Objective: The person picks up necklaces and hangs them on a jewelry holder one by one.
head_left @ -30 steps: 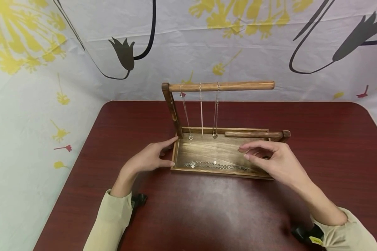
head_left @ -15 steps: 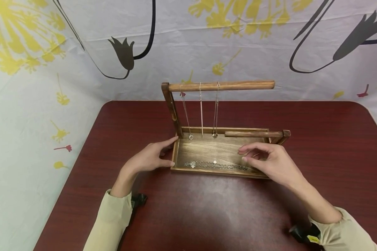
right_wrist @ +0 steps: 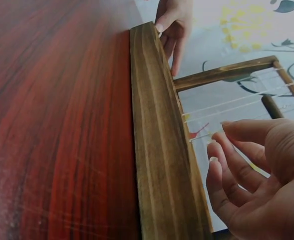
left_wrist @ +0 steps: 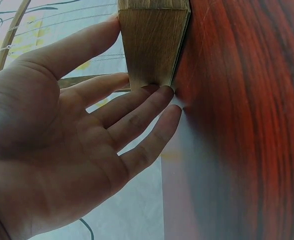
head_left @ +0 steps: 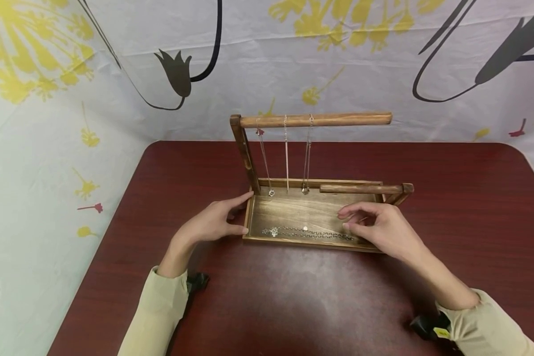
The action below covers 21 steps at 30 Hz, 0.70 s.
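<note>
In the head view, a wooden jewelry stand has a shallow tray (head_left: 289, 211) with two bars above it. Three necklaces hang from the tall bar (head_left: 351, 119); one is a pendant necklace (head_left: 271, 193) near the left post. A silver chain necklace (head_left: 313, 235) lies along the tray's front edge, beside a small pale round piece (head_left: 305, 228). My left hand (head_left: 211, 221) touches the tray's left end, thumb at the front corner, fingers extended. Above the tray's right part, my right hand (head_left: 389, 230) has loosely bent fingers, thumb and index apart, with nothing visible between them.
A shorter, lower bar (head_left: 360, 189) reaches inward from the right post, near my right hand. The stand rests on a dark red wooden table (head_left: 293, 296). Behind it hangs a pale cloth (head_left: 249, 59) with yellow and grey flower prints.
My right hand has shifted slightly left over the tray, its thumb tip a little lower. My left hand stays at the tray's end, and the necklaces keep their places.
</note>
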### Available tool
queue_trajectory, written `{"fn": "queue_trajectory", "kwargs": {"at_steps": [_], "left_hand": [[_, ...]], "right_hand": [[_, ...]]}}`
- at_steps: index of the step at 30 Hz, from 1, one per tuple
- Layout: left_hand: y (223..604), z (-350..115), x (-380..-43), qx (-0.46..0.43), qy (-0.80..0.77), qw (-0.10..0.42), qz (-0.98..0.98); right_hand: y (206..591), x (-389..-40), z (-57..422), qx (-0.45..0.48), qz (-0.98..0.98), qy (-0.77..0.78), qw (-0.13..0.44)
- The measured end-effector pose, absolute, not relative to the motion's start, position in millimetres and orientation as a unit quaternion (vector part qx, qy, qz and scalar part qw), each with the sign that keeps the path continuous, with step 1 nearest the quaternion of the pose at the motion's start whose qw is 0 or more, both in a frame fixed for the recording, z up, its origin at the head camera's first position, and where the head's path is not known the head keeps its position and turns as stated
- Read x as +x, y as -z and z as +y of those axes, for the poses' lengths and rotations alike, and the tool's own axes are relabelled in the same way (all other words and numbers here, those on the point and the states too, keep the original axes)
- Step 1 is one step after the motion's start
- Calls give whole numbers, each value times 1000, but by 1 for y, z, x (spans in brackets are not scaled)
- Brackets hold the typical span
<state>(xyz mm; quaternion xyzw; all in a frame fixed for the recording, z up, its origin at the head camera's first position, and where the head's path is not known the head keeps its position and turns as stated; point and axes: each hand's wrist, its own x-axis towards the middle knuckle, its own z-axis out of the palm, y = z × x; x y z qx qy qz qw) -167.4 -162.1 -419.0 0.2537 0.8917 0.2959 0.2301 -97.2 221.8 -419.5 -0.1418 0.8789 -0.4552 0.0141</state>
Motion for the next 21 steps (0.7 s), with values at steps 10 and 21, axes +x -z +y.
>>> {"fn": "queue_trajectory", "kwargs": {"at_steps": [10, 21], "left_hand": [[418, -163, -168, 251, -291, 231, 894], [419, -163, -168, 248, -301, 234, 891]], "right_hand": [[432, -101, 221, -141, 893, 425, 43], [436, -103, 219, -148, 904, 397, 59]]}}
